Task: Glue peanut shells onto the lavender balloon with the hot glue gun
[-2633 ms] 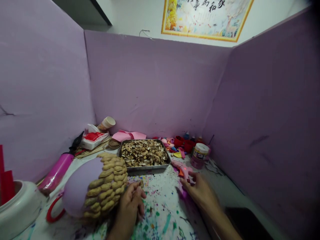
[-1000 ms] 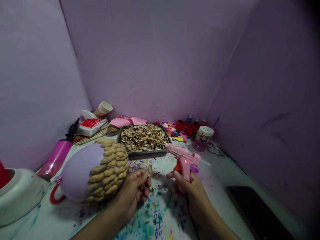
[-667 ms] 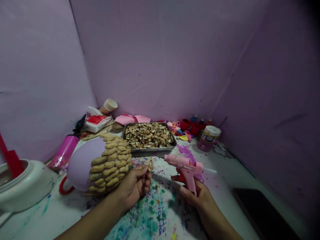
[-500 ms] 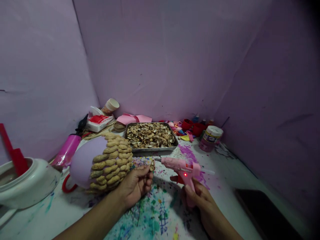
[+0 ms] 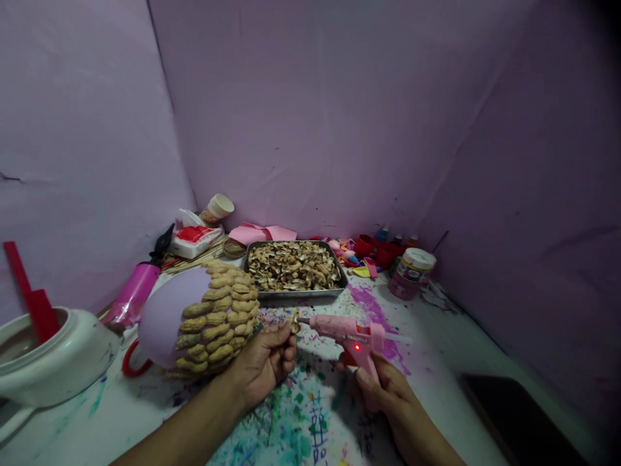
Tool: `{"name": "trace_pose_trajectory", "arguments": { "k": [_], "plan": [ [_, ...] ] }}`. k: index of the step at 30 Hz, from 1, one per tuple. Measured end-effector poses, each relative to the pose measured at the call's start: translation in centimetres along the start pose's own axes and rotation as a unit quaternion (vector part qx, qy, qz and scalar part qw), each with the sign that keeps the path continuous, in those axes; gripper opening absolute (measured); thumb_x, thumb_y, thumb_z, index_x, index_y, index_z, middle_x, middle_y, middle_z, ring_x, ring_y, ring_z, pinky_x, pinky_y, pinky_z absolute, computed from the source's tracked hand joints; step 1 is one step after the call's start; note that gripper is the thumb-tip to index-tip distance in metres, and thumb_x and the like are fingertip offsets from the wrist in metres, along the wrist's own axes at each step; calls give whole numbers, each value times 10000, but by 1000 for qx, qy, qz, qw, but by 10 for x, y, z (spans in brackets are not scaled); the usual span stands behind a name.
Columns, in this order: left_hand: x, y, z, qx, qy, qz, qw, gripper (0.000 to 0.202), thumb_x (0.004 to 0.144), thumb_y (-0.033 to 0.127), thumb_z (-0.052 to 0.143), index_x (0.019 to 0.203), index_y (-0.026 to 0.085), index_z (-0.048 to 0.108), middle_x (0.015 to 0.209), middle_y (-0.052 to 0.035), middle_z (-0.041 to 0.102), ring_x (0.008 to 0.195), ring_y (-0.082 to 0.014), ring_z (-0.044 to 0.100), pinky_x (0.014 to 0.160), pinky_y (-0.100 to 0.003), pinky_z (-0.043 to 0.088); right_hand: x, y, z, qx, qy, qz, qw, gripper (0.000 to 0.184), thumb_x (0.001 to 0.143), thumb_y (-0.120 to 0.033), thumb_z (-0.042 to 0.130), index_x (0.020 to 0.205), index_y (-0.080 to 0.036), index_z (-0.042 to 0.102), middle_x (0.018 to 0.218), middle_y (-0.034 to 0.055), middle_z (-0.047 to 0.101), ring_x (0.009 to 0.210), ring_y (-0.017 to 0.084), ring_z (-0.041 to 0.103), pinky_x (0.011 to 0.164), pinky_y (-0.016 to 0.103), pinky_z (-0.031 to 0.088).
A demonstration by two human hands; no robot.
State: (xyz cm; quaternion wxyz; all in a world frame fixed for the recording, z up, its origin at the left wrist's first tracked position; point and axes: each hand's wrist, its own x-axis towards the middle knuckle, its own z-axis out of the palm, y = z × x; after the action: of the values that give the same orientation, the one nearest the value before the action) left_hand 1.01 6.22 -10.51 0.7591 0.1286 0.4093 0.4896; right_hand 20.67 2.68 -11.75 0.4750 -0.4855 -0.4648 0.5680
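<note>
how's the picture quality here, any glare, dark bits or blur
In the head view, light is dim, with the purple right-hand wall darkest and the frame's top-right corner black; in the head view, the glossy magenta plastic cylinder shows pale glare, the flat black rectangular slab looks soft-edged, and a red light glows on the pink plastic glue gun.

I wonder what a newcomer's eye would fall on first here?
Most likely the lilac balloon, partly covered with rows of peanut shells, left of the left hand. Next, the pink glue gun with its glowing red light, held in the right hand, its nozzle close to the pinched shell in the left. Beyond both sits a metal tray heaped with loose shells.
</note>
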Motion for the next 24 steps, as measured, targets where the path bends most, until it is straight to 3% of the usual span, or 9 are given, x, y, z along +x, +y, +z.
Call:
{"name": "trace_pose_trajectory", "arguments": {
  "k": [6, 13, 24],
  "plan": [
    [-1, 0, 2, -3, 12, 8, 1000, 149, 789, 105, 547, 657, 136, 485, 525, 16, 533, 372, -45, 450, 358, -143, 328, -1, -2, 3, 6, 11, -16, 1000, 428, 642, -539, 668, 863, -172, 677, 752, 50, 650, 704, 200, 555, 625, 290, 435],
    [2, -1, 1, -3, 8, 10, 1000, 141, 791, 113, 547, 663, 131, 491, 528, 15, 531, 381, -47, 449, 370, -151, 324, 1, 1, 0, 0, 4, -6, 1000, 411, 636, -554, 669, 825, -189, 679, 769, 51, 661, 748, 210, 569, 689, 308, 434],
    [0, -2, 0, 0, 0, 11, 1000, 134, 808, 132, 535, 676, 119, 513, 534, 18, 515, 381, -42, 438, 367, -154, 309, 4, 10, -3, 16, 6, 15, 1000, 470, 623, -562, 681, 893, -178, 664, 772, 50, 651, 717, 191, 543, 645, 297, 417]
  ]
}}
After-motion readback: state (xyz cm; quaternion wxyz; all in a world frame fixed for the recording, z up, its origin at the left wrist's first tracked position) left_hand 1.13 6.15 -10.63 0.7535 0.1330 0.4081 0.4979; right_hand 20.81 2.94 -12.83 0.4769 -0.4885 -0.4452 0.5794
